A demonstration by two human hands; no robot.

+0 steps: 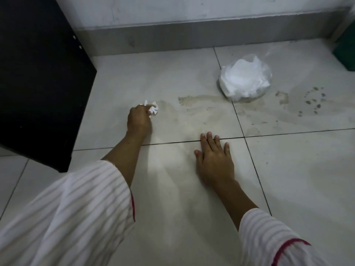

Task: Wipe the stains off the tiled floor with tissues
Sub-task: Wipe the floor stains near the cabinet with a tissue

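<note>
A: Where is the tissue seen?

B: A crumpled white tissue (152,108) is clutched in the fingers of the left hand (139,120), which is curled closed around it. The wad is pressed to, or held just over, the tiled floor (172,189); which of the two cannot be told.

A: And the stains?

B: A brownish stain (199,99) is spread across the tile just to the right of the tissue, with a paler smear below it. It is carried over the grout line to the next tile, where darker spots (315,101) are scattered in a loose ring.

A: How is the other hand placed?

B: The right hand (215,160) is laid flat and open on the floor, palm down, fingers spread, with the fingertips set across a grout line. Nothing is held in it.

A: Is more tissue to be seen?

B: A clear plastic bag of white tissues (245,80) is set on the floor at the far edge of the stain, well apart from both hands.

A: What else is noted?

B: A black cabinet (38,73) is stood at the left, close to the left hand. A grey skirting (192,35) is run along the wall behind, and striped white sleeves (76,208) are worn on both arms.
</note>
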